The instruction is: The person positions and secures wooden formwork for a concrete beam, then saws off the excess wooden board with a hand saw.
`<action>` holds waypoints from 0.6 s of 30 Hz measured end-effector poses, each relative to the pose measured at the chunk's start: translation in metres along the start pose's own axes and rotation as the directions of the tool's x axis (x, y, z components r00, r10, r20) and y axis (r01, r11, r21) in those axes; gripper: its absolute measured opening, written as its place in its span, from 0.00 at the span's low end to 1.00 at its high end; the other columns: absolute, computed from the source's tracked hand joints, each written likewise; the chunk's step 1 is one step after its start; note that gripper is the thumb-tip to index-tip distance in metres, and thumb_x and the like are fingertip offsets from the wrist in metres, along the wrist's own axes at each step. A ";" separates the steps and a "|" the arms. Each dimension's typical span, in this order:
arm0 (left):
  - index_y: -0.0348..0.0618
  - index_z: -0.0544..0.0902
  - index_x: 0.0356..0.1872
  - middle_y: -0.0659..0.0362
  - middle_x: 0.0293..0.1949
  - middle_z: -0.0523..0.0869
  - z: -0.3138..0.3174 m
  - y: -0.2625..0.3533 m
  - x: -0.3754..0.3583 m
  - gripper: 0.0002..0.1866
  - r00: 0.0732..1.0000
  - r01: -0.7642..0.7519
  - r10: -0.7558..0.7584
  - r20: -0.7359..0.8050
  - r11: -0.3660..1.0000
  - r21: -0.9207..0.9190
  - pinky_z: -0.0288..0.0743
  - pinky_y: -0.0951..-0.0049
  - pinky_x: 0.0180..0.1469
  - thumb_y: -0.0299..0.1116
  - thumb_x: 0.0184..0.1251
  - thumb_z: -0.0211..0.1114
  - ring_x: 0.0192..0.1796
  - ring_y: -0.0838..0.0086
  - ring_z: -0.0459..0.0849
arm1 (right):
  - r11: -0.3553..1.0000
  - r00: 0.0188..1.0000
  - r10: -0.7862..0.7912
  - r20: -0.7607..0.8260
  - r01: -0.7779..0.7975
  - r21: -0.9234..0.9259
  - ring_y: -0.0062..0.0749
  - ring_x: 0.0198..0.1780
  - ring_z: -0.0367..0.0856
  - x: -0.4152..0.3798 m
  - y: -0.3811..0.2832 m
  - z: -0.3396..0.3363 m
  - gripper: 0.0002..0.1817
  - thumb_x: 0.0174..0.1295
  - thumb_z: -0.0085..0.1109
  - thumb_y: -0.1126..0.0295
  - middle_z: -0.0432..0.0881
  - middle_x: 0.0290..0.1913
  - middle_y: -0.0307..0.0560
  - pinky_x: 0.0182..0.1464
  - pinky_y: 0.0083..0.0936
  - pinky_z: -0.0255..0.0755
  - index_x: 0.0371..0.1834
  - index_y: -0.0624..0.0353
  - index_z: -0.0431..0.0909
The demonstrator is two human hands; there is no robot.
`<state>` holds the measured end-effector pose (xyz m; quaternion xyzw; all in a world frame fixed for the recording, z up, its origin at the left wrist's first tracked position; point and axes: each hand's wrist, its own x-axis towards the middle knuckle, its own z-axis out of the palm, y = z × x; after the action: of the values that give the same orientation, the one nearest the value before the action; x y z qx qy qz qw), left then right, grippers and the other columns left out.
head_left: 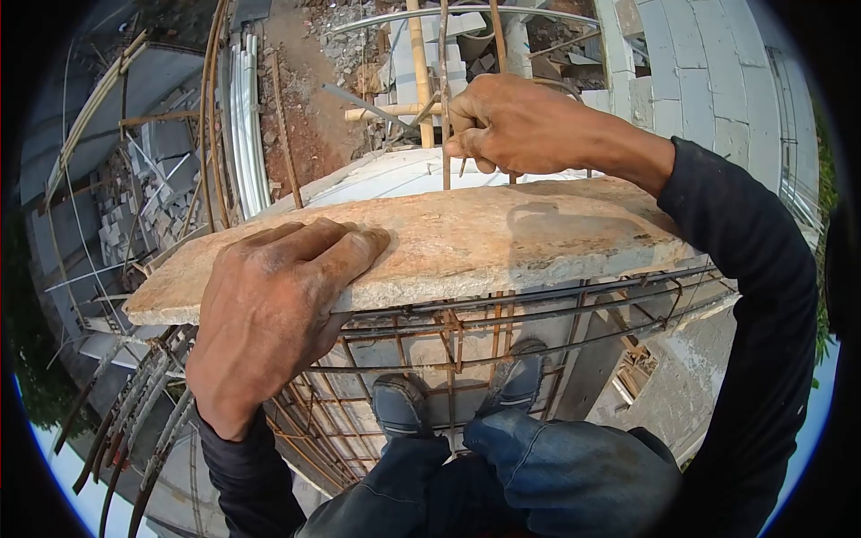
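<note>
A long, rough-edged board (448,235), tan and dusty, lies across the view above a rebar cage. My left hand (278,300) rests on its left part, fingers bent over the top and thumb side near the front edge. Beyond the board's far edge, my right hand (507,125) is closed beside a thin upright rusty rod (445,54). A short thin end shows below its fingers, but I cannot make out what they hold. The hand casts a shadow on the board.
Below the board are horizontal and vertical rebars (448,366) and my two shoes (399,405). Bare bar ends (134,412) stick out at lower left. Beyond are a bamboo pole (420,72), pale pipes (246,125), rubble and a block wall (691,81).
</note>
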<state>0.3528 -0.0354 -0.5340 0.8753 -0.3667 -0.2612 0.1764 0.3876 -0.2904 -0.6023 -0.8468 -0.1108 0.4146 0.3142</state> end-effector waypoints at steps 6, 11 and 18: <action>0.50 0.84 0.51 0.57 0.44 0.88 -0.004 0.003 0.002 0.26 1.000 -0.007 0.007 0.004 1.000 0.008 0.82 0.65 0.45 0.22 0.43 0.69 0.44 0.60 0.87 | 0.961 0.994 0.069 0.080 -0.088 0.261 0.29 0.19 0.79 0.006 0.014 0.009 0.17 0.68 0.58 0.62 0.79 0.19 0.46 0.24 0.29 0.72 0.29 0.67 0.79; 0.50 0.83 0.51 0.57 0.45 0.88 -0.004 0.003 0.001 0.27 1.000 -0.002 0.001 0.008 1.000 0.013 0.82 0.65 0.46 0.22 0.42 0.70 0.45 0.60 0.86 | 0.984 0.991 0.103 0.082 -0.114 0.134 0.30 0.21 0.80 0.006 0.009 0.013 0.18 0.68 0.58 0.61 0.81 0.20 0.47 0.25 0.29 0.73 0.29 0.68 0.80; 0.49 0.83 0.51 0.57 0.45 0.88 -0.003 0.003 0.000 0.28 1.000 0.000 0.000 0.008 1.000 0.018 0.82 0.64 0.45 0.22 0.41 0.70 0.45 0.59 0.86 | 0.995 0.995 0.064 0.071 -0.069 0.067 0.32 0.24 0.81 0.012 0.011 0.018 0.17 0.68 0.57 0.62 0.82 0.21 0.48 0.30 0.33 0.74 0.32 0.68 0.81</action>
<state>0.3528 -0.0370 -0.5306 0.8758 -0.3699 -0.2614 0.1668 0.3804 -0.2859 -0.6249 -0.8239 -0.0790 0.4572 0.3254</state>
